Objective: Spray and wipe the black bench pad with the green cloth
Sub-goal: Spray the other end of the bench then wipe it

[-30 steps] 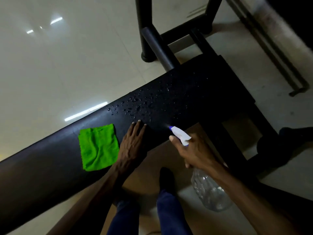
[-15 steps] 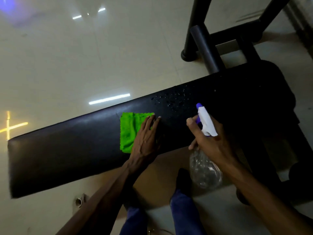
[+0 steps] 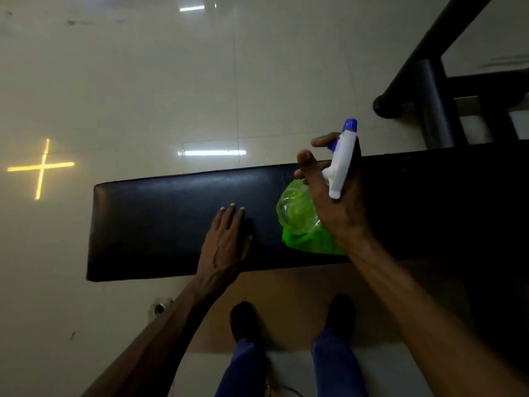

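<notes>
The black bench pad (image 3: 171,224) runs across in front of me. My left hand (image 3: 224,247) lies flat on it near its near edge, fingers straight and together. My right hand (image 3: 335,202) curls round the spray bottle (image 3: 342,164), forefinger out by the trigger. The green cloth (image 3: 303,242) lies on the pad under that bottle. I can read no label.
</notes>
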Available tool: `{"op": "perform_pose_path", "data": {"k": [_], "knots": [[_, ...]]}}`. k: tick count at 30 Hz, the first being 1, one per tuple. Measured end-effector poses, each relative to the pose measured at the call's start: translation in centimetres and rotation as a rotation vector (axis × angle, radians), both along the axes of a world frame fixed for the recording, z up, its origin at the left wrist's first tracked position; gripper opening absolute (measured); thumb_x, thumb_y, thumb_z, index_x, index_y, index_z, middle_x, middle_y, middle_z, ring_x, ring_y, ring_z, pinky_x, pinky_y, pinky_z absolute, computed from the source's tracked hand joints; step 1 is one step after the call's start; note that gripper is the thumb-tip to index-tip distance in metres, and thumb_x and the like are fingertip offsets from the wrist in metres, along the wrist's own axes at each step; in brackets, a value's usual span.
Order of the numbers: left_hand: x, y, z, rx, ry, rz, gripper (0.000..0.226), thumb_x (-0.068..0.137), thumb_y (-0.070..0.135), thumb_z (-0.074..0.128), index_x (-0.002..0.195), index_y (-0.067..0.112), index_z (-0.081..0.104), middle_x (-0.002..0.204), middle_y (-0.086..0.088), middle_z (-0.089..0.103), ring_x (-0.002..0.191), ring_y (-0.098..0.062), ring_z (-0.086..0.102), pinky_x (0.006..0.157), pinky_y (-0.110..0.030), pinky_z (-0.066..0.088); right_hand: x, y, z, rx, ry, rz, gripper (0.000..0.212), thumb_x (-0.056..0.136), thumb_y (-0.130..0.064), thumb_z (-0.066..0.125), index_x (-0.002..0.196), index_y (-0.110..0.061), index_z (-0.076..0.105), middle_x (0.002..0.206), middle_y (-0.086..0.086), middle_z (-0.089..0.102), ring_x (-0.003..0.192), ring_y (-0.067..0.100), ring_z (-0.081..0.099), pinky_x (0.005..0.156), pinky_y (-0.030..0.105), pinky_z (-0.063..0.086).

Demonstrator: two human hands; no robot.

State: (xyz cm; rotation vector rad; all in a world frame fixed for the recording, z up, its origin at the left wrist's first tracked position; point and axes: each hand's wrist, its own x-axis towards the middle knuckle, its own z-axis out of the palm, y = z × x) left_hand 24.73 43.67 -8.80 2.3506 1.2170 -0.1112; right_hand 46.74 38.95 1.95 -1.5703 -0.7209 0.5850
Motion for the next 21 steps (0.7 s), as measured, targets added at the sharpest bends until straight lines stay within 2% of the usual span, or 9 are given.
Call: {"op": "perform_pose_path", "data": {"k": [1, 3, 5, 8, 11, 13, 17, 19, 21], "knots": [[-0.7, 0.1, -0.2, -0.016, 0.019, -0.007, 0.069, 0.098, 0.033, 0.061, 0.156, 0.01, 0.031, 0.165, -0.014, 0.024, 0.154, -0.035, 0.017, 0.125, -0.045, 0.021, -0.8, 1.0, 0.1, 0.011, -0.021, 0.018, 0.044, 0.091, -0.046, 0.076, 0.116, -0.021, 0.05, 0.115, 0.006, 0.063, 0.081, 0.03, 0.074, 0.078, 0.049, 0.063], [-1.4, 0.1, -0.5, -0.048, 0.055, -0.029, 0.071, 0.099, 0.036, 0.058, 0.158, 0.014, 0.026, 0.168, -0.011, 0.015, 0.155, -0.032, 0.01, 0.125, -0.046, 0.019, -2.3, 2.9, -0.1, 0.019, -0.069, 0.041, 0.04, 0.091, -0.034, 0.078, 0.114, -0.019, 0.049, 0.11, -0.004, 0.06, 0.074, 0.008, 0.068, 0.074, 0.029, 0.059], [-1.8, 0.0, -0.8, -0.062, 0.078, -0.042, 0.074, 0.1, 0.04, 0.055, 0.16, 0.016, 0.02, 0.169, -0.009, 0.008, 0.156, -0.03, 0.004, 0.124, -0.043, 0.016, -3.6, 4.5, -0.5, 0.008, -0.083, 0.069, 0.039, 0.09, -0.023, 0.081, 0.113, -0.016, 0.05, 0.104, -0.011, 0.057, 0.069, 0.002, 0.062, 0.072, 0.023, 0.055], [-2.1, -0.1, -1.3, -0.063, 0.075, -0.03, 0.075, 0.1, 0.042, 0.052, 0.161, 0.019, 0.015, 0.17, -0.007, 0.003, 0.157, -0.028, 0.0, 0.124, -0.041, 0.009, -5.1, 6.1, -1.7, -0.028, -0.09, 0.129, 0.042, 0.088, -0.018, 0.083, 0.112, -0.016, 0.049, 0.102, -0.011, 0.057, 0.073, 0.013, 0.065, 0.072, 0.023, 0.055], [-2.4, 0.0, -1.3, -0.078, 0.057, -0.036, 0.074, 0.1, 0.042, 0.051, 0.161, 0.02, 0.014, 0.17, -0.005, 0.001, 0.157, -0.027, -0.003, 0.124, -0.042, 0.009, -5.9, 6.5, -3.0, -0.067, -0.147, 0.211, 0.048, 0.086, -0.018, 0.086, 0.115, -0.019, 0.048, 0.11, -0.004, 0.058, 0.076, 0.009, 0.067, 0.073, 0.023, 0.056], [-2.7, 0.1, -1.4, -0.085, 0.047, -0.049, 0.074, 0.101, 0.042, 0.051, 0.161, 0.02, 0.013, 0.17, -0.005, 0.001, 0.157, -0.026, -0.004, 0.124, -0.041, 0.008, -5.9, 6.5, -3.3, -0.094, -0.18, 0.255, 0.058, 0.082, -0.024, 0.089, 0.124, -0.02, 0.048, 0.126, 0.002, 0.058, 0.09, 0.009, 0.071, 0.081, 0.026, 0.06], [-3.3, 0.3, -1.3, -0.098, 0.012, -0.047, 0.072, 0.1, 0.04, 0.054, 0.16, 0.017, 0.021, 0.169, -0.007, 0.011, 0.157, -0.028, 0.005, 0.125, -0.045, 0.02, -4.9, 5.5, -3.5, -0.183, -0.194, 0.283, 0.096, 0.074, -0.031, 0.095, 0.152, -0.017, 0.04, 0.153, 0.006, 0.045, 0.119, -0.001, 0.06, 0.098, 0.015, 0.053], [-3.5, 0.3, -1.2, -0.104, -0.005, -0.04, 0.07, 0.1, 0.038, 0.054, 0.158, 0.015, 0.025, 0.168, -0.009, 0.017, 0.156, -0.029, 0.01, 0.125, -0.047, 0.024, -3.8, 3.8, -4.0, -0.265, -0.178, 0.282, 0.106, 0.073, -0.032, 0.096, 0.159, -0.023, 0.034, 0.16, 0.002, 0.04, 0.137, 0.01, 0.052, 0.109, 0.026, 0.05], [-3.6, 0.1, -1.2, -0.114, -0.019, -0.029, 0.067, 0.1, 0.036, 0.055, 0.158, 0.015, 0.027, 0.166, -0.01, 0.022, 0.155, -0.03, 0.014, 0.124, -0.044, 0.022, -2.3, 1.3, -5.0, -0.379, -0.197, 0.246, 0.102, 0.075, -0.027, 0.095, 0.159, -0.023, 0.037, 0.16, 0.002, 0.042, 0.144, 0.018, 0.046, 0.113, 0.032, 0.046]]}}
